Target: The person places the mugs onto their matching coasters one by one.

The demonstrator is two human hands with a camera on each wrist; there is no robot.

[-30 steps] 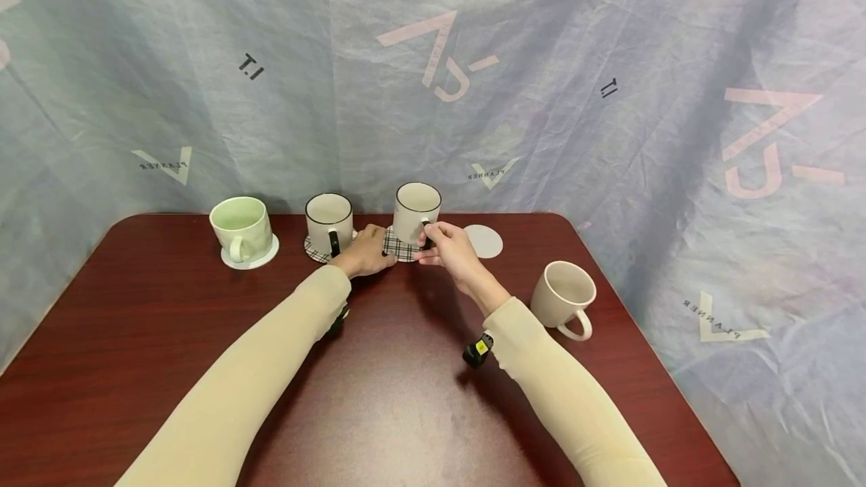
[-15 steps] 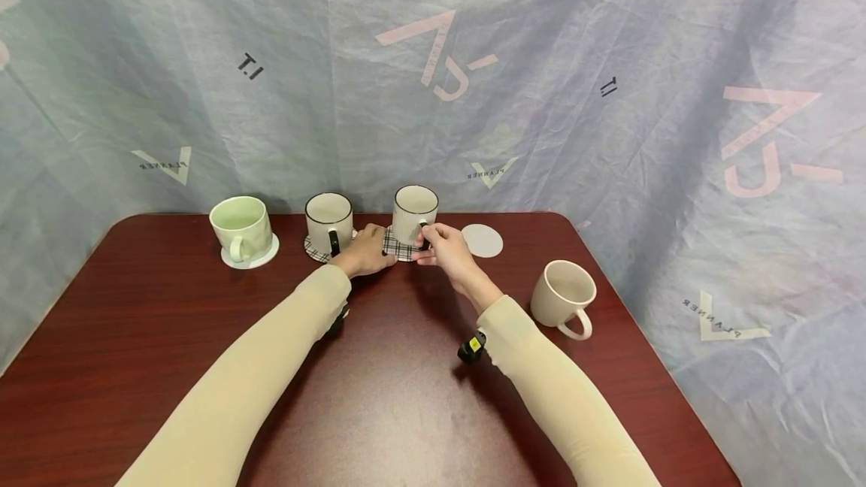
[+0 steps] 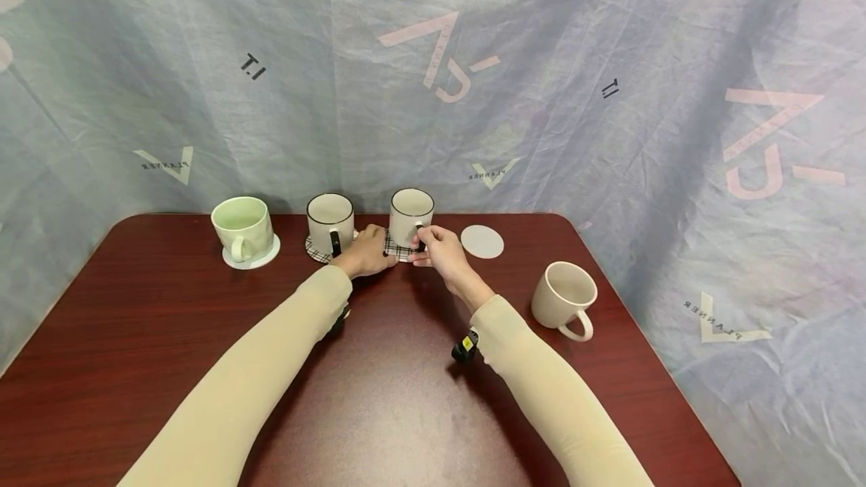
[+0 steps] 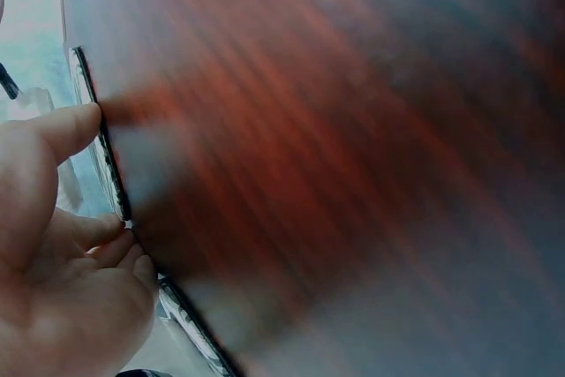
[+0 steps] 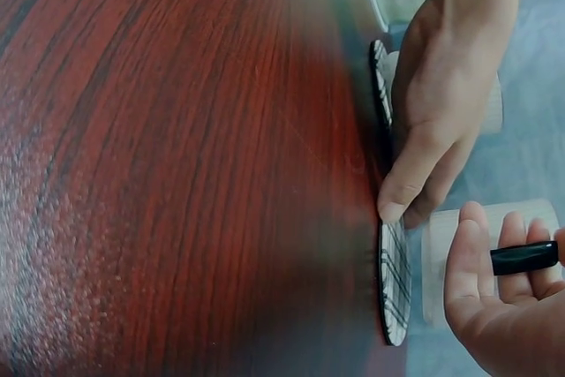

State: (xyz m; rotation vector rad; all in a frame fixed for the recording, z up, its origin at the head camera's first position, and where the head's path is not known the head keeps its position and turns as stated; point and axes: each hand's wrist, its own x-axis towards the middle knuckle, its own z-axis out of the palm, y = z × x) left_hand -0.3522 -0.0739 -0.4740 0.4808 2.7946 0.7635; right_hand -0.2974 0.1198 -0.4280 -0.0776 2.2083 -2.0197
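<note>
My right hand (image 3: 443,250) pinches the black handle (image 5: 525,258) of a white, black-rimmed mug (image 3: 406,218). In the right wrist view a narrow gap shows between the mug's base and the plaid coaster (image 5: 396,293) beneath it. My left hand (image 3: 367,250) holds that coaster by its near left edge, thumb at the front and fingers at the side. Left of this hand, a matching white mug (image 3: 325,225) with a black handle stands on another plaid coaster (image 3: 313,251).
At the far left a pale green mug (image 3: 252,235) stands on a white coaster (image 3: 271,256). A bare white coaster (image 3: 482,241) lies right of my right hand. Nearer on the right, a cream mug (image 3: 567,295) stands directly on the red-brown table (image 3: 406,397). A printed curtain (image 3: 541,58) hangs behind.
My right hand has moved slightly left, and the mug has shifted left and a little lower over the coaster. The left hand stays on the coaster.
</note>
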